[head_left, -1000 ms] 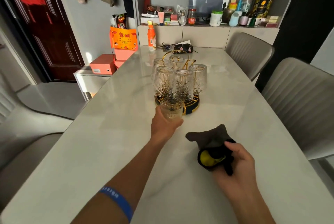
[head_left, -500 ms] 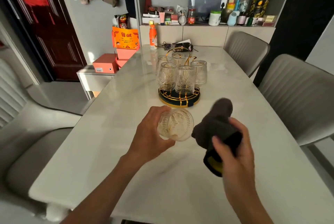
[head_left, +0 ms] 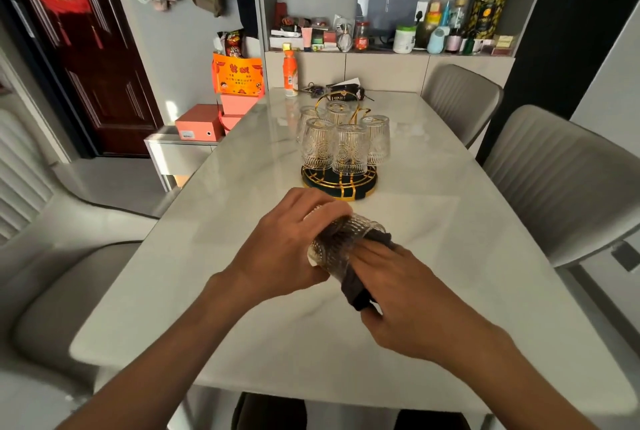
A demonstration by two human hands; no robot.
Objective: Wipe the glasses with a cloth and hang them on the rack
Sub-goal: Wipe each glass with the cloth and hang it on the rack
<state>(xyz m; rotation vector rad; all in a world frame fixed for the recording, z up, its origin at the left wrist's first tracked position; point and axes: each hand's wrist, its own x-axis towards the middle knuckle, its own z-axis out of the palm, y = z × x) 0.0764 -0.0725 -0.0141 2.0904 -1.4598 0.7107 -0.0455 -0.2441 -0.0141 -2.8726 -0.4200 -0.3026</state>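
The left hand [head_left: 287, 242] is wrapped around a clear ribbed drinking glass [head_left: 341, 242], held on its side above the pale marble table [head_left: 450, 256], just in front of the round dark rack with gold wire trim [head_left: 341, 183]. The right hand [head_left: 398, 294] grips a dark brown cloth [head_left: 356, 287], with its fingers pushing part of that cloth into the mouth of the glass; dark fabric shows through the ribbed wall, so the wiping of the inside looks to be under way.

As for progress, five matching glasses [head_left: 349, 149] hang upside down on the rack, and the one in hand is the only glass off it (no other loose glass shows on the table in front of the rack). Whether the five hanging ones have been wiped cannot be read from here. What is left for this glass, by my judgement, is to finish the wipe and hang it mouth-down on the free spot at the front of the rack.

Much is hidden: the left palm covers the base of the glass, the right fingertips vanish inside it, and the rack's pegs are screened by the hanging glasses, so the empty peg itself cannot be seen. The rear glasses behind the rack's gold handle are hard to make out.
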